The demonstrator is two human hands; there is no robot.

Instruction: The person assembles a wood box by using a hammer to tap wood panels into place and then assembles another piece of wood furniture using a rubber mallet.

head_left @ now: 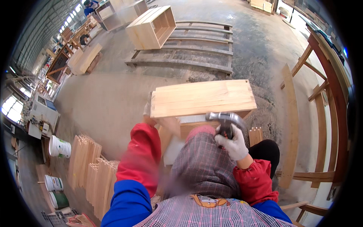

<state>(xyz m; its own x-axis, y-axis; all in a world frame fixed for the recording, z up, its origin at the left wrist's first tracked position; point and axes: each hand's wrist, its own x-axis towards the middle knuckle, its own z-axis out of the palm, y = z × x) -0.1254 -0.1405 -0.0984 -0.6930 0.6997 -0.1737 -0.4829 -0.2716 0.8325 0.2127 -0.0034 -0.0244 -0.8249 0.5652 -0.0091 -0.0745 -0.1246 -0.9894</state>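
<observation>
A claw hammer (pixel 226 118) is gripped in my right hand (pixel 233 145), which wears a white glove. The hammer's metal head lies across the front edge of a pale wooden box (pixel 202 97), as seen from above; I cannot tell whether the two touch. This box stands in front of my knees with a smooth panel facing up. At its left end is my left hand (pixel 148 118), blurred and partly hidden, so its fingers cannot be made out.
Behind the box, a slatted wooden pallet (pixel 196 53) carries an open wooden box (pixel 151 29). Bundled wood strips (pixel 84 159) and white buckets (pixel 59 146) stand at the left. A wooden bench frame (pixel 326 81) rises at the right. A person (pixel 90 7) is far off at upper left.
</observation>
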